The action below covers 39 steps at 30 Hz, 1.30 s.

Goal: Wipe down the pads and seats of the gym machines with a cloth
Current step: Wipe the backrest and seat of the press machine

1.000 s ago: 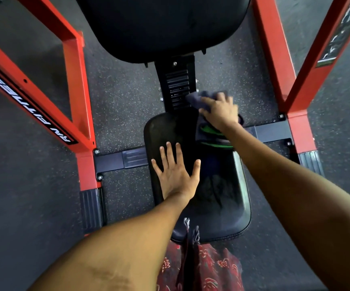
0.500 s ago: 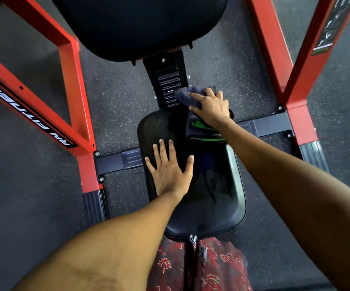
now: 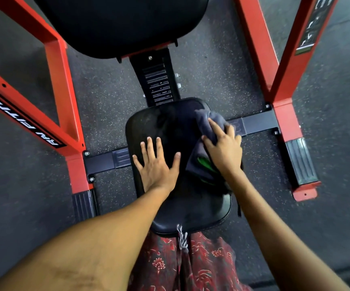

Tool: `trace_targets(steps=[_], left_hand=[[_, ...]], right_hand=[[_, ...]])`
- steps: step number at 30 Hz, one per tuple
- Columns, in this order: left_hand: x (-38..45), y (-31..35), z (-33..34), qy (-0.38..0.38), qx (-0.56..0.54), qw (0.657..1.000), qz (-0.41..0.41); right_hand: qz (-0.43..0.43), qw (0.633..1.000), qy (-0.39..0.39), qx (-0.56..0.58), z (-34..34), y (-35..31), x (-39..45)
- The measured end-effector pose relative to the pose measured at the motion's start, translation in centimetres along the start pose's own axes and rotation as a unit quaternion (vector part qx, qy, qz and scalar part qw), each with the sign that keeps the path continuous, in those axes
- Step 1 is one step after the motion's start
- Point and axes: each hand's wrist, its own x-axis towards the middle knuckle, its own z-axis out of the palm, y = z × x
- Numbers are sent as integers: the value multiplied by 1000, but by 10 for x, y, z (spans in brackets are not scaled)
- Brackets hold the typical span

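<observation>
A: Start at the right hand. What are the fingers doing?

B: They lie spread and nearly straight on top of a dark grey cloth, pressing it down on the far right part of the black seat pad. The thumb points left along the cloth's edge. I see no pinch; the palm and fingers just bear on it.

A: And the cloth itself?

B: Bunched under that hand, its far corner poking out beyond the fingertips near the seat's back edge, its near part showing a bright green patch. Whether that is a print or a second layer I can't tell; it is blurred there.

A: The left hand?

B: Flat on the seat's left half, fingers straight and fanned apart, thumb stretched toward the cloth without touching it. It holds nothing.

A: Going outward?

B: Both bare forearms reach in from the lower edge. Beyond the seat a ribbed black adjustment post rises toward the big black back pad at the top. A dark crossbar runs under the seat to the red frame uprights on either side, which stand on the speckled rubber floor. A red patterned garment shows just below the seat's near edge.
</observation>
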Motion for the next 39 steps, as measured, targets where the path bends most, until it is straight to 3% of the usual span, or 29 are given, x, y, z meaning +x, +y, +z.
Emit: trace_targets(steps=[8, 14, 19, 26, 29, 34, 39], left_hand=[[2, 0, 0, 9, -1, 1000, -5], [2, -1, 0, 15, -7, 1000, -7], [0, 1, -1, 14, -2, 1000, -5], [0, -3, 2, 15, -9, 1000, 0], [1, -4, 2, 13, -25, 1000, 1], [2, -6, -1, 37, -85, 996, 9], [-10, -13, -5, 83, -223, 967, 92]], right_hand=[[-3, 990, -74, 119, 9, 3, 89], [-30, 983, -44, 176, 5, 30, -2], [-52, 993, 40, 94, -2, 38, -103], [3, 977, -18, 211, 8, 28, 4], [-2, 982, -12, 186, 7, 29, -13], [-40, 990, 84, 102, 5, 38, -103], [16, 961, 245, 127, 39, 25, -187]])
